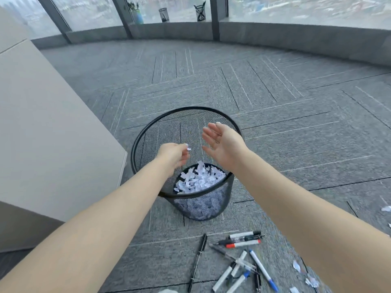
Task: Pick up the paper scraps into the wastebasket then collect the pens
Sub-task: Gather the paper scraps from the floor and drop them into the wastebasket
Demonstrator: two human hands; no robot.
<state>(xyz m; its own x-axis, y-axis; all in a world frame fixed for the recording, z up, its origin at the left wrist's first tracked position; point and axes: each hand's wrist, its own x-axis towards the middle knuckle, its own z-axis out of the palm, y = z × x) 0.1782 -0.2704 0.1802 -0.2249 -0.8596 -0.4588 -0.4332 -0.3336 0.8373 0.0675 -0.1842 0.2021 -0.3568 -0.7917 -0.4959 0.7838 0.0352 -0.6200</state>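
Note:
A black mesh wastebasket (148, 132) stands on the grey carpet, holding a heap of white paper scraps (198, 178). Both hands hover over its mouth. My left hand (174, 153) has its fingers curled, and a small white scrap (189, 148) sits at its fingertips. My right hand (222, 142) is open, palm facing left, holding nothing. Several pens and markers (239, 261) lie scattered on the carpet in front of the basket. A few loose paper scraps (304, 273) lie at the lower right.
A beige cabinet (42, 134) stands close to the left of the basket. Along the far window ledge are two black mesh pen holders (163, 14) and a small plant (136, 13). Grey carpet (296, 123) stretches away to the right and beyond the basket.

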